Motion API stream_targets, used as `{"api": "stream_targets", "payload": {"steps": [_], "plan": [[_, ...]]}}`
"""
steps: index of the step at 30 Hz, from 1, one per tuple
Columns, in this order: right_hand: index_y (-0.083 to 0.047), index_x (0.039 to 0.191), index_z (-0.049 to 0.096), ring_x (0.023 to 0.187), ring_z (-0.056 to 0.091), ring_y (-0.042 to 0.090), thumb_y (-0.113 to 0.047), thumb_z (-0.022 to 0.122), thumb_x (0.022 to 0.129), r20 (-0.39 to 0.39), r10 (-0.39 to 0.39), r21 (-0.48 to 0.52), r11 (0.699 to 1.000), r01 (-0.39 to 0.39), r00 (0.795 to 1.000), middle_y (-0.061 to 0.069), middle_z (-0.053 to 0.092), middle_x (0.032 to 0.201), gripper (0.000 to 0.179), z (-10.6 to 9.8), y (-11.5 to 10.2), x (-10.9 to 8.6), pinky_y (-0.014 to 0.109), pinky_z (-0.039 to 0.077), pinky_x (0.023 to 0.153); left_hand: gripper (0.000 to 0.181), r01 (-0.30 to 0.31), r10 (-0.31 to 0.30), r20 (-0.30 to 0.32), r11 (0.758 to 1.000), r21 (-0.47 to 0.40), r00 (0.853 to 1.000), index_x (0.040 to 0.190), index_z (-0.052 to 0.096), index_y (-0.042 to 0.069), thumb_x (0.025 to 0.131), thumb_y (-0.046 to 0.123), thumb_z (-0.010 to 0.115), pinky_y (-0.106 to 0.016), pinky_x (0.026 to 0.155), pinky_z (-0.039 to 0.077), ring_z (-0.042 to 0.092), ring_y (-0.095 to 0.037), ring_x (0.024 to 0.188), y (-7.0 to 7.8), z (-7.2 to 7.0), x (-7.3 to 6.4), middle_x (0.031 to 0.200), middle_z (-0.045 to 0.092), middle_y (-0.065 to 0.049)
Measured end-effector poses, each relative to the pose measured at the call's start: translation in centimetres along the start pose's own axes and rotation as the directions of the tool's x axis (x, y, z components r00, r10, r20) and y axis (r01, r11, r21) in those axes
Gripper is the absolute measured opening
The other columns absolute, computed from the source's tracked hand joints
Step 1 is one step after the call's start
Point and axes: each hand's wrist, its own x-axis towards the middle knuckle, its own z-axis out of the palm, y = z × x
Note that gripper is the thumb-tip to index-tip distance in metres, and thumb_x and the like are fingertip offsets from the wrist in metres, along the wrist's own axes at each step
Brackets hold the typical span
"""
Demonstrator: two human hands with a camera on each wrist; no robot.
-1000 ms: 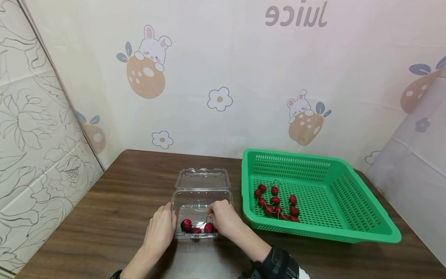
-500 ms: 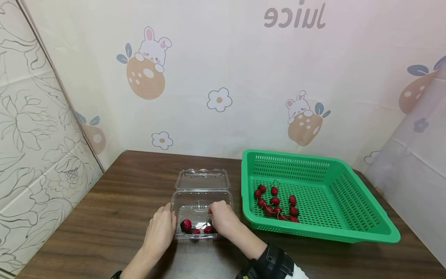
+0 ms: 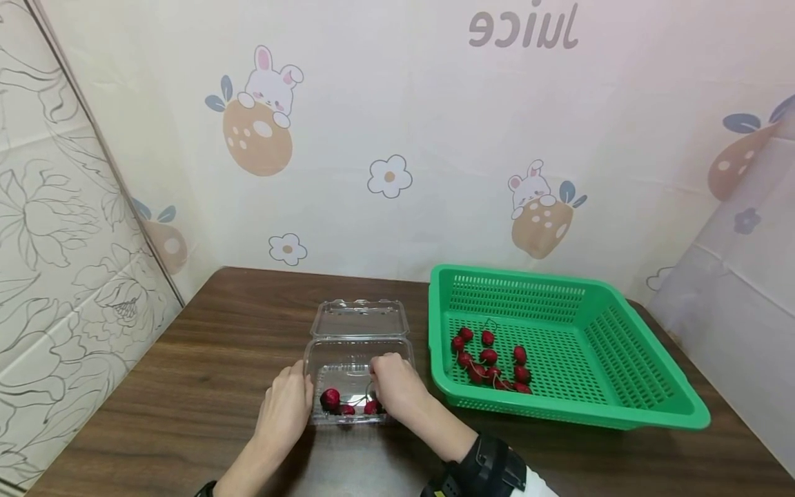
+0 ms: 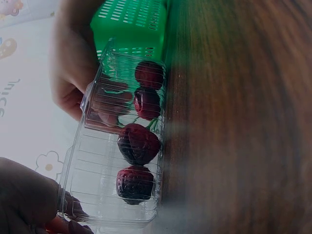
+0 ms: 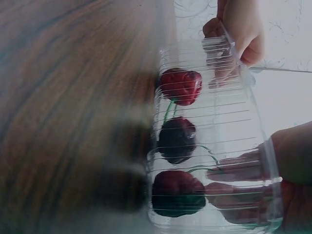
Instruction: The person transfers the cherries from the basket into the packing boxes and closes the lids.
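On the wooden table, a clear plastic clamshell box point(image 3: 359, 339) lies with its lid folded back. Several dark red cherries point(image 3: 330, 400) sit along its near side. My left hand point(image 3: 281, 406) grips the box's left wall, fingers over the rim, as the right wrist view also shows. Reaching in over the right side, my right hand point(image 3: 399, 388) has its fingers inside the box. In the right wrist view, a green stem runs from a cherry point(image 5: 178, 194) to those fingertips point(image 5: 229, 197), which seem to pinch it; the box wall blurs the contact.
A green plastic basket point(image 3: 596, 412) stands to the right of the box, with several cherries point(image 3: 488, 357) gathered in its left part. Behind the table hangs a printed wall cloth point(image 3: 447, 207).
The cherries under my right hand sit slightly lower in the box than a second ago. My left hand keeps its hold on the box; the head view has shifted slightly.
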Motion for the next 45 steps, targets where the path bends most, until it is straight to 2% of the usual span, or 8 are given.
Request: {"api": "stream_targets", "payload": {"steps": [6,11,14,18,25,35,38,45], "plan": [[-0.003,0.073,0.065,0.061,0.056,0.015,-0.004,0.064,0.077,-0.060,-0.034,-0.028,0.999,0.032,0.998,0.003,0.056,0.063,0.005,-0.9,-0.2,-0.1,0.024,0.046,0.052,0.007,-0.002,0.002,0.007,1.000,-0.002,1.000,0.085,0.054,-0.007,0.081,0.000,0.053,-0.037,0.041,0.041,0.055,-0.028,0.055,0.0,-0.2,0.0,0.067,0.051,-0.013],[-0.005,0.076,0.065,0.061,0.055,0.012,-0.010,0.065,0.079,-0.046,-0.007,0.013,1.000,0.007,0.999,0.002,0.057,0.066,0.005,-2.2,-0.6,-0.2,0.023,0.046,0.054,0.004,0.000,0.000,0.008,1.000,-0.001,1.000,0.082,0.053,-0.005,0.081,0.000,0.053,-0.037,0.042,0.040,0.055,-0.028,0.054,0.0,-0.2,0.0,0.066,0.050,-0.011],[-0.007,0.076,0.065,0.060,0.054,0.010,-0.011,0.065,0.079,-0.046,-0.001,0.022,1.000,0.002,0.999,0.001,0.057,0.067,0.005,-2.9,-0.7,-0.4,0.021,0.046,0.054,0.008,-0.004,0.004,0.008,1.000,-0.001,1.000,0.085,0.054,-0.007,0.081,-0.001,0.053,-0.038,0.043,0.041,0.056,-0.029,0.056,-0.1,-0.2,0.0,0.068,0.051,-0.013],[-0.007,0.074,0.063,0.059,0.053,0.009,-0.011,0.064,0.080,-0.068,-0.018,0.027,0.999,0.020,0.998,0.000,0.057,0.067,0.006,-3.8,-0.6,-0.8,0.019,0.044,0.052,0.014,-0.008,0.008,0.002,1.000,0.001,1.000,0.091,0.054,-0.010,0.081,-0.001,0.052,-0.039,0.044,0.043,0.057,-0.031,0.059,-0.1,0.0,0.0,0.070,0.053,-0.015],[-0.006,0.073,0.060,0.057,0.052,0.008,-0.008,0.063,0.080,-0.097,-0.045,0.044,0.998,0.050,0.994,0.001,0.057,0.067,0.008,-5.2,-0.3,-1.6,0.019,0.042,0.050,0.013,-0.008,0.008,-0.006,1.000,-0.003,1.000,0.089,0.054,-0.009,0.080,0.000,0.052,-0.040,0.044,0.042,0.057,-0.032,0.058,-0.2,0.0,0.0,0.069,0.052,-0.014],[-0.006,0.073,0.060,0.057,0.050,0.010,-0.010,0.065,0.079,-0.092,-0.012,-0.013,1.000,0.011,0.996,0.001,0.054,0.066,0.008,-6.7,0.8,-2.8,0.019,0.040,0.049,0.014,-0.005,0.006,0.007,1.000,-0.007,1.000,0.091,0.054,-0.010,0.081,-0.001,0.052,-0.037,0.042,0.042,0.056,-0.028,0.055,-0.1,-0.1,0.0,0.068,0.052,-0.013],[-0.007,0.074,0.060,0.057,0.048,0.009,-0.010,0.066,0.078,-0.112,-0.006,-0.009,1.000,0.005,0.994,-0.001,0.053,0.066,0.008,-7.0,1.3,-3.2,0.018,0.038,0.047,0.017,-0.008,0.008,-0.001,1.000,-0.005,1.000,0.094,0.055,-0.011,0.081,-0.001,0.052,-0.038,0.044,0.043,0.057,-0.029,0.057,-0.2,0.0,0.0,0.070,0.053,-0.015],[-0.010,0.075,0.061,0.058,0.048,0.008,-0.010,0.068,0.076,-0.244,-0.041,-0.048,0.998,0.030,0.969,-0.002,0.052,0.070,0.007,-7.6,2.4,-4.0,0.019,0.040,0.049,0.020,-0.005,0.005,-0.008,1.000,-0.002,1.000,0.097,0.055,-0.012,0.081,0.000,0.052,-0.040,0.046,0.044,0.058,-0.032,0.060,-0.2,0.1,0.0,0.073,0.055,-0.017]]}}
